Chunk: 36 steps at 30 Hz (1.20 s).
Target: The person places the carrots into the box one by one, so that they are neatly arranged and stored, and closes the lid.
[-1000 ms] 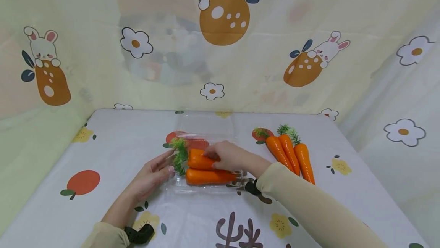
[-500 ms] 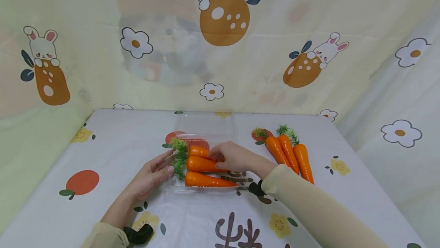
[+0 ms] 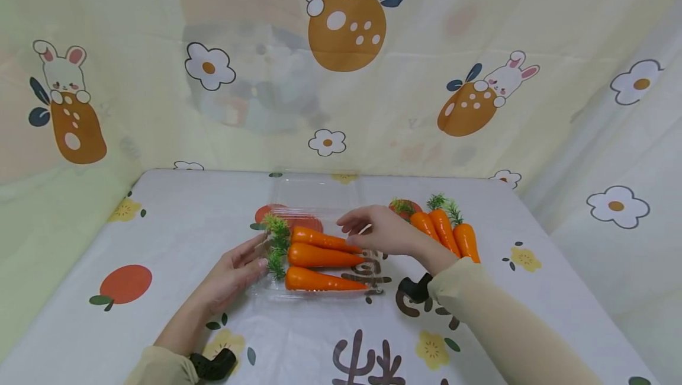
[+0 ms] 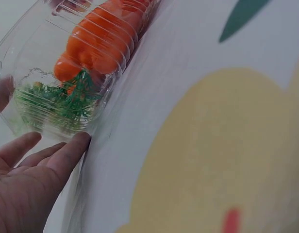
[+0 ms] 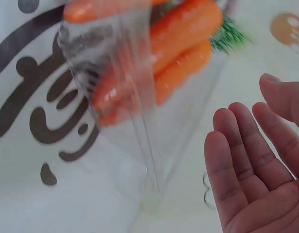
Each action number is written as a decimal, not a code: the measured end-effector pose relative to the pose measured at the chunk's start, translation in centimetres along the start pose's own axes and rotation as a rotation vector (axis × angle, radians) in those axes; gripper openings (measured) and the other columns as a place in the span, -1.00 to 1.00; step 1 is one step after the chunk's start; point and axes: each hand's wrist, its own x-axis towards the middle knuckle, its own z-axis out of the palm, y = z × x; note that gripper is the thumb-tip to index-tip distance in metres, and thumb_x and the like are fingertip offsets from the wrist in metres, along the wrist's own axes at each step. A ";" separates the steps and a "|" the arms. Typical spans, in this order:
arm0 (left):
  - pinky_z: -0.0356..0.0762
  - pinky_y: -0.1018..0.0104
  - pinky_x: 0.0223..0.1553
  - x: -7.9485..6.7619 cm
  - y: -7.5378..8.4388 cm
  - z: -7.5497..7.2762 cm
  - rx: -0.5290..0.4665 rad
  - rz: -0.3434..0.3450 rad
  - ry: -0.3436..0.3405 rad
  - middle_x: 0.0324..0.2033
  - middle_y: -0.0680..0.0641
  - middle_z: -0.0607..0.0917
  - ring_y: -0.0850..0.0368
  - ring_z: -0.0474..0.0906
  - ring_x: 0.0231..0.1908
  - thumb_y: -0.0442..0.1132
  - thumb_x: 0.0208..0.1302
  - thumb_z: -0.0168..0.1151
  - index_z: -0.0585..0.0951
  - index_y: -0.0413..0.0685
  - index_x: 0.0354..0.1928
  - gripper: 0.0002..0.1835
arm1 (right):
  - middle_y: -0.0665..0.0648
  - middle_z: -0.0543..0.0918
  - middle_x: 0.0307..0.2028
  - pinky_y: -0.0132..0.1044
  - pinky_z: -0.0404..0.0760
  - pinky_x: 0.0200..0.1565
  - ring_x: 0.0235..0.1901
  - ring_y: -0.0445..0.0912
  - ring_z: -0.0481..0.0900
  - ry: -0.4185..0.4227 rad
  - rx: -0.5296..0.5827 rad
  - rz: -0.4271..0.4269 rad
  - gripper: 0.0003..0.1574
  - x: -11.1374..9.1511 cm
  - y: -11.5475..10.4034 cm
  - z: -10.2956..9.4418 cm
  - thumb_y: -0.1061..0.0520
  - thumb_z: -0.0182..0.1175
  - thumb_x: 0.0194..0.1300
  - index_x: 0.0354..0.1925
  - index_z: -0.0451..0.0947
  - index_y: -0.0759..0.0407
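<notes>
At the near side of the worktop (image 3: 192,213), two pale sleeves (image 3: 495,314) reach in, each with a black device (image 3: 214,365) at the wrist. Between them the covering cloth shows brown lettering (image 3: 367,355) and yellow flowers (image 3: 433,349).

The left hand (image 3: 234,272) rests at the left end of a clear plastic box (image 3: 314,295), fingers loosely extended and spread from the thumb; in the left wrist view a fingertip touches the box's end, and nothing is gripped. The box sits near the middle of the worktop, its long side along the far edge. Inside, three carrots lie side by side: a near carrot (image 3: 322,279), a middle carrot (image 3: 322,255) and a far carrot (image 3: 319,238), leafy tops (image 3: 278,243) bunched to the left, tips to the right.

The right hand (image 3: 383,232) is above the box's right end, beside the far carrot's tip, fingers apart from the thumb and gently curved, with nothing in its hold. Its forearm crosses in front of three loose carrots (image 3: 440,225), hiding their lower ends; they lie between the box and the worktop's right edge, leaves toward the far edge.

Beyond the box, its see-through lid (image 3: 317,189) lies folded back almost to the far edge. Behind hangs a cream curtain (image 3: 394,118) printed with rabbits (image 3: 501,80) and white flowers (image 3: 210,66), and similar fabric encloses both sides.
</notes>
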 end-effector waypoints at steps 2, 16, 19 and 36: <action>0.23 -0.10 0.46 0.0 0.0 0.0 0.002 0.000 0.003 0.59 -0.34 0.03 -0.31 -0.01 0.58 -0.18 0.55 0.11 -0.04 -0.17 0.63 -0.21 | 0.17 0.74 0.03 -0.23 0.73 0.04 -0.03 -0.06 0.68 0.034 0.032 0.003 -0.56 -0.7 0.5 -0.8 0.17 0.27 0.42 0.23 0.60 0.20; 0.27 -0.03 0.44 0.1 0.1 0.2 -0.003 -0.005 0.000 0.60 -0.34 0.02 -0.29 -0.02 0.59 -0.18 0.56 0.11 -0.04 -0.17 0.63 -0.21 | 0.25 0.69 0.18 -0.51 0.65 0.03 0.09 -0.02 0.68 0.276 0.174 0.130 -0.48 -7.9 5.5 -6.1 0.07 0.28 0.44 0.29 0.55 0.23; 0.24 -0.06 0.44 0.1 0.2 0.2 -0.002 -0.009 0.003 0.60 -0.34 0.02 -0.30 -0.03 0.59 -0.19 0.56 0.10 -0.04 -0.17 0.63 -0.22 | 0.29 0.63 0.25 -0.55 0.62 0.03 0.08 -0.18 0.66 0.320 0.157 0.201 -0.41 -10.0 7.5 -6.9 -0.01 0.24 0.48 0.35 0.49 0.22; 0.22 -0.07 0.43 0.1 0.1 0.2 -0.006 -0.024 0.011 0.60 -0.33 0.01 -0.30 -0.04 0.59 -0.22 0.57 0.06 -0.06 -0.16 0.64 -0.23 | 0.48 0.41 0.39 0.03 0.70 0.15 0.24 0.28 0.54 0.383 0.108 0.464 -0.13 -15.7 15.3 -7.0 -0.16 0.09 0.55 0.53 0.15 0.33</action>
